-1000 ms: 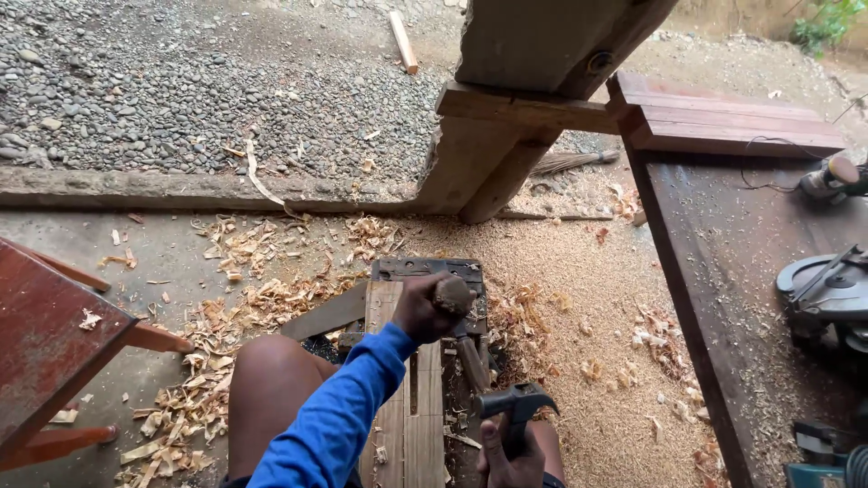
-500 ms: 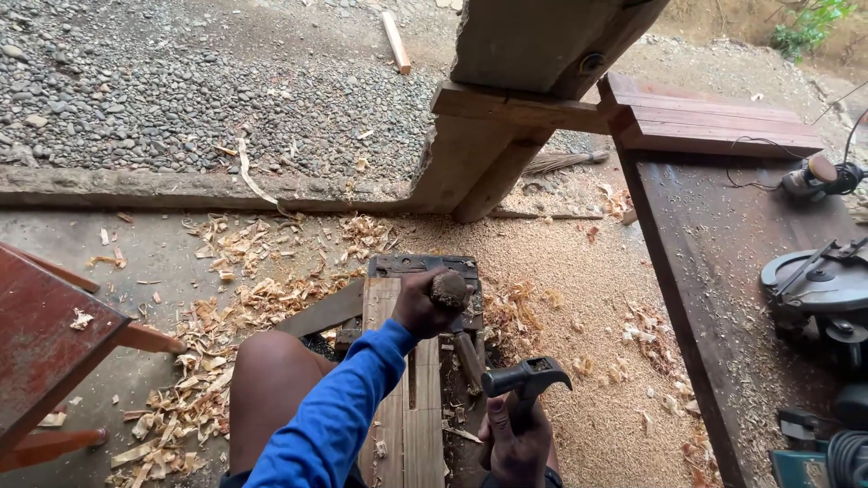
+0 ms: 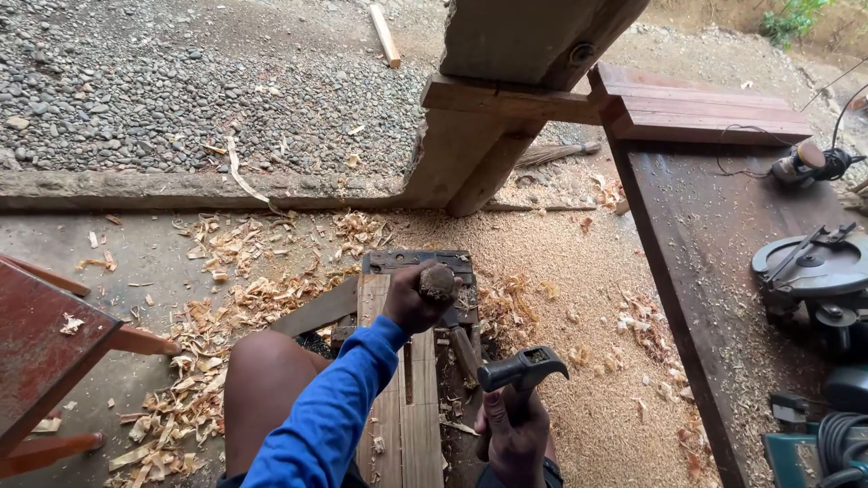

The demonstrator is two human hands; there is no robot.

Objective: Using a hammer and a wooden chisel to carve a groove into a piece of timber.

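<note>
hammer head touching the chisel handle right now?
No, the hammer in the right hand is raised, clear of the chisel handle held by the left hand.

Upright wooden-handled chisel (image 3: 438,282), raised hammer (image 3: 523,369)

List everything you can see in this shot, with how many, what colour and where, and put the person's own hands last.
chisel: one, worn brown wooden handle, upright over the plank, in the left hand
hammer: one, dark grey head, raised right of the plank, in the right hand
plank: one, brown, with a long slot, lying below the hands
wood shavings: many, pale tan, on the floor to the left
sawdust: a wide tan layer, floor centre
circular saw: one, grey, on the bench at right
bench: one, dark brown, right side
gravel: grey, top left
wooden post: one, brown, top centre
left hand: blue sleeve, gripping the chisel
right hand: gripping the hammer's handle
</note>
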